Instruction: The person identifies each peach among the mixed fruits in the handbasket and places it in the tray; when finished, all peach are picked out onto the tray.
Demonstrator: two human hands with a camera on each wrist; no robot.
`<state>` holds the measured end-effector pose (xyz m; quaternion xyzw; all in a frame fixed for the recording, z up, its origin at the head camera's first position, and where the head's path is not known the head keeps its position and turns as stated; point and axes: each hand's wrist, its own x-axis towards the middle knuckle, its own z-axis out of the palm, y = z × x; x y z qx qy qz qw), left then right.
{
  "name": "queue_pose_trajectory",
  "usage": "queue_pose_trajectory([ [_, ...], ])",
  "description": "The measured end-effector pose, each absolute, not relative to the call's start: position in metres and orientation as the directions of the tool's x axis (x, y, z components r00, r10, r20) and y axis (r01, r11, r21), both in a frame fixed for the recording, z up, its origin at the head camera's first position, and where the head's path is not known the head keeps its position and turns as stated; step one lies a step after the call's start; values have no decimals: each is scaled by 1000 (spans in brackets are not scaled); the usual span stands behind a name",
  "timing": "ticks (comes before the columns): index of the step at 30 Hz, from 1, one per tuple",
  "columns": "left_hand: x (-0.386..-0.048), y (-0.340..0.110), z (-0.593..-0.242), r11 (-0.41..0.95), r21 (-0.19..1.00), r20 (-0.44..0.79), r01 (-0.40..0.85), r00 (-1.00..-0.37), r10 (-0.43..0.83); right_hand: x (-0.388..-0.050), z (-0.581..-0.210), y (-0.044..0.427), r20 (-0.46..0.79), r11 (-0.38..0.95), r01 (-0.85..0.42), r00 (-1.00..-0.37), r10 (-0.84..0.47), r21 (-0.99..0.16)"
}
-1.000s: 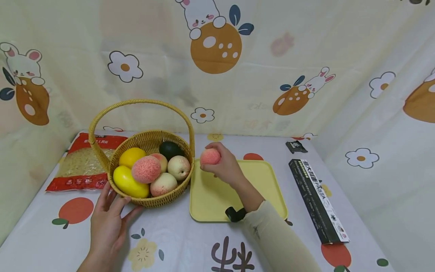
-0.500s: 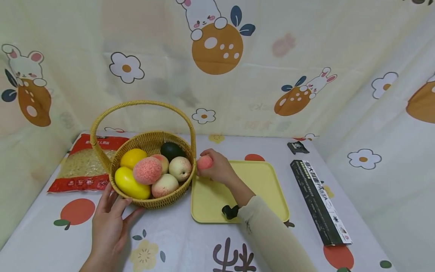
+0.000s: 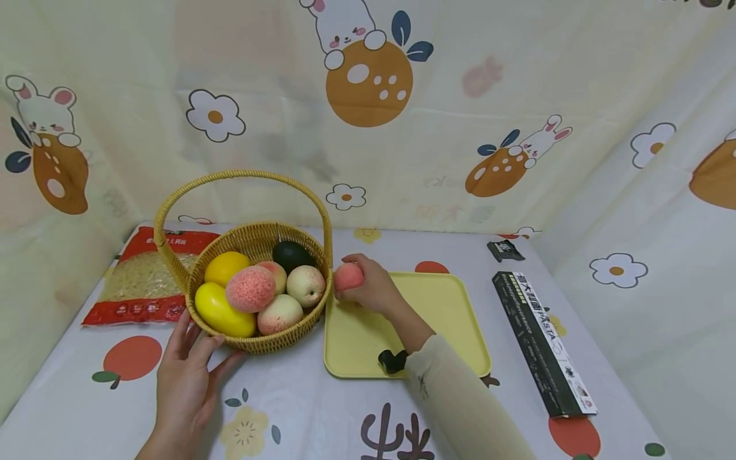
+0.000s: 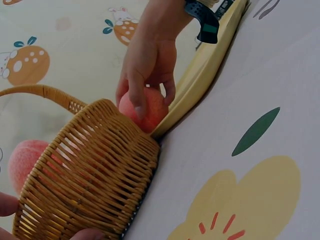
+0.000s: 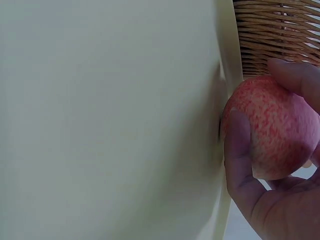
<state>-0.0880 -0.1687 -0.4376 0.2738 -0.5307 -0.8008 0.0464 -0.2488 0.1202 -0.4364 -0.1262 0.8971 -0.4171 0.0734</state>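
Peach (image 3: 348, 276), pink, is at the left edge of the yellow tray (image 3: 445, 306), just beside the basket (image 3: 261, 345); resting or held just above, can't tell.

Nearest: left hand's grip (image 3: 185, 377), fingers spread against the basket's near-left side. Right hand's grip (image 3: 372, 291) is clamped round the peach, thumb and fingers on opposite sides. To do this well, I'd say: light, even pressure, fruit kept off the weave, knuckles clear of the narrow gap, other hand steadying; loosen only with support underneath.

Basket stands upright on the table (image 3: 305, 409), handle up. Front inside: yellow mango-shaped fruit (image 3: 223, 310) left, pale speckled fruit (image 3: 280, 314) right. Middle: rough pink fruit (image 3: 250, 289) on top, pale round fruit (image 3: 306, 285) to its right, another peach-coloured fruit (image 3: 276, 273) half hidden. Back: orange-yellow fruit (image 3: 227, 267) left, dark oval fruit (image 3: 292, 256) right.

Farther: pasta box (image 3: 543, 345) right of tray, red-ended bag (image 3: 140, 281) left of basket, small black packet (image 3: 505, 250) beyond the box.
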Motion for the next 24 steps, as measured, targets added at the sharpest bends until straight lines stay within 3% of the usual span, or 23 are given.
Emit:
queue_pose_trajectory([
  [7, -87, -168, -437, -433, 876, -388, -212, -844, -370, -247, -435, 121, -13, 618, -175, -958, -286, -767],
  [15, -87, -168, -437, -431, 877, -385, -214, -848, -363, -244, -436, 125, -81, 483, -62, -960, -269, -873],
  [24, -87, -167, -437, -427, 880, -383, -209, -844, -376, -238, -425, 132, -106, 459, -22, -962, -251, -888],
])
